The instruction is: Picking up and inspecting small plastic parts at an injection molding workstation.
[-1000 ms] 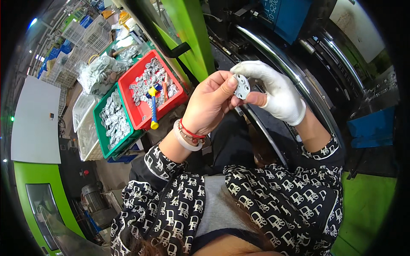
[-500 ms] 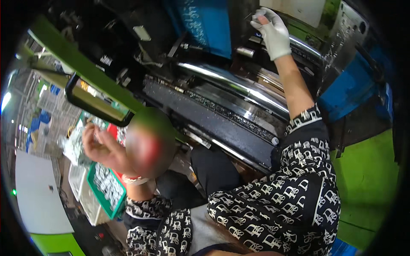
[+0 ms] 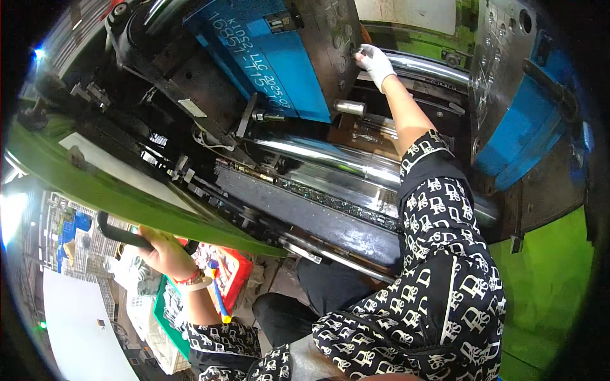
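My left hand (image 3: 168,255), bare, with a red band and a pale bracelet at the wrist, is closed round the black bar handle (image 3: 124,236) of a green machine door (image 3: 159,216). Far off to the right, my right hand (image 3: 379,65) wears a white glove, its fingers drawn together. It is up against the steel face of a mold half (image 3: 340,47) with round cavities. Whatever its fingertips hold, if anything, is too small to make out. A blue plate (image 3: 260,57) with handwriting forms the side of that mold half.
Polished tie bars (image 3: 318,153) run below my right arm. Another mold half (image 3: 499,76) with a blue side stands at the right. At lower left are a red tray (image 3: 238,273) with a blue-and-yellow tool (image 3: 219,295) and a green tray (image 3: 181,340) of small parts.
My left hand, open and off the handle before, has closed on it. My right hand has come lower and nearer the mold face. The whole view has shifted, showing more of the mold.
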Available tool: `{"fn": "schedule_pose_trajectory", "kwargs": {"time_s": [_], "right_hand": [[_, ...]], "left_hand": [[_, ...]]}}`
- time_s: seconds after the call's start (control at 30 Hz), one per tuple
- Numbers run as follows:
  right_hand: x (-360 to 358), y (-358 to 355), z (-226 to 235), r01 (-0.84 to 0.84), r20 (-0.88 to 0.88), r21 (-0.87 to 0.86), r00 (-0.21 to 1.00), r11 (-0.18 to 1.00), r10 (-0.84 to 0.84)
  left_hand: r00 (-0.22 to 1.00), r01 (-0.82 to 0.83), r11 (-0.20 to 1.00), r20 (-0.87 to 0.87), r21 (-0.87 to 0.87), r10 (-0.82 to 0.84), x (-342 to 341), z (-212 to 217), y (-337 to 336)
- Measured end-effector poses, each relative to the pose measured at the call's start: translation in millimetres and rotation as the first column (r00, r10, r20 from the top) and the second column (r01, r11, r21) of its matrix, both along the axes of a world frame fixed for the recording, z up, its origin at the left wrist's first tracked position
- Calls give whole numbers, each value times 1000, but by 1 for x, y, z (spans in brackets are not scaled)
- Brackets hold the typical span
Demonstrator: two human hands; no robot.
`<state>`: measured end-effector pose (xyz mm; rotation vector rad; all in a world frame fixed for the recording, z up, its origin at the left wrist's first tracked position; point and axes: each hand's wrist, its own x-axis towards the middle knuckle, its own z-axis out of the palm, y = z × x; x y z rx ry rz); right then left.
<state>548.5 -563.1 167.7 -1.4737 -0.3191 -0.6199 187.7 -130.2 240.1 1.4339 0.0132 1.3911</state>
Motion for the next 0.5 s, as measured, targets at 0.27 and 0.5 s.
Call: {"fn": "schedule_pose_trajectory", "kwargs": {"time_s": [0.27, 0.5], "right_hand": [[18, -4, 6, 136, 91, -237, 989, 962, -117], [10, -1, 19, 273, 114, -300, 961, 914, -250]], "left_hand": [[998, -31, 1000, 61, -3, 31, 8, -10, 1], [1000, 9, 1000, 19, 28, -10, 7, -16, 7]]}}
